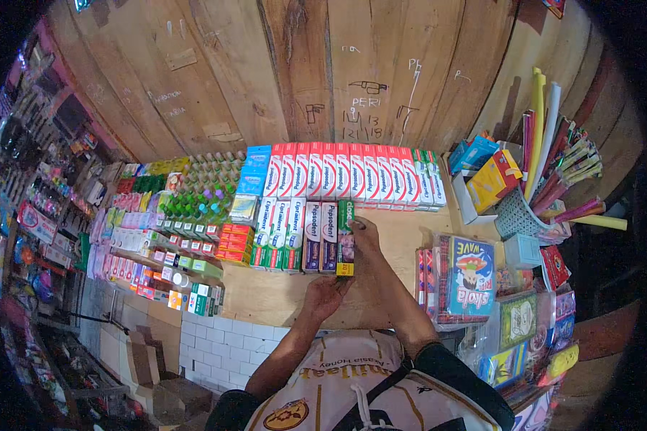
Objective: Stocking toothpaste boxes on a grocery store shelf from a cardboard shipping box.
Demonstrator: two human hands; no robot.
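Note:
My right hand (365,237) grips a green and purple Close Up toothpaste box (346,242) by its right side. My left hand (326,299) is palm up below that box, with its fingertips at the yellow lower end; whether they bear its weight I cannot tell. Just left of the box stand two purple-and-white Pepsodent boxes (320,237). Several green-and-white Ciptadent boxes (276,234) continue this row leftward. Behind is a long row of red-and-white Pepsodent boxes (337,172), ending at the right with green Ciptadent boxes (430,178). All rest on a wooden tabletop (393,237).
To the left are small green-capped bottles (194,204) and red-yellow boxes (234,245). At the right are a stack of packaged books (469,280), a woven basket (523,213) holding rolls, and a white carton (466,199). A plank wall (312,70) rises behind.

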